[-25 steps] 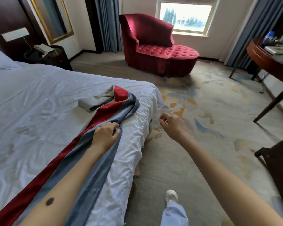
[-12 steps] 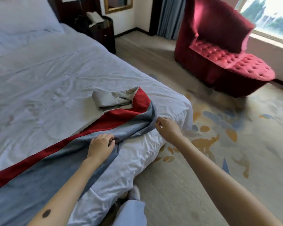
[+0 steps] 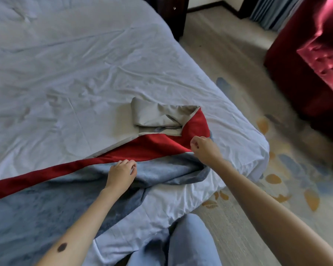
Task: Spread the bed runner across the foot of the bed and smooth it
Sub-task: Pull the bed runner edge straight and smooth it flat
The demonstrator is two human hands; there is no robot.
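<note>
Red-and-blue runner [image 3: 156, 146] lies on the white bed [image 3: 85, 64], slantwise across the near corner, not squared to the foot edge. We note that its left stretch is flat: red band on the far side, blue band toward the person. Its right end is bunched and folded back on itself, grey underside up, on top of the sheet and short of the bed's right edge. The blue band is rumpled into folds between the two hands.

Left hand [image 3: 121, 174]: fingers curled, gripping a fold of the blue band just below the red seam. Right hand [image 3: 204, 148]: fingers curled tight, pinching the runner where red meets blue, near the folded end. The hands are near each other, not touching.

Sheet is creased all over. We record a blue trouser leg [image 3: 188, 242] against the near bed edge, patterned carpet [image 3: 277, 179] to the right, and a red chair [image 3: 296, 73] at far right, well apart from the bed.
</note>
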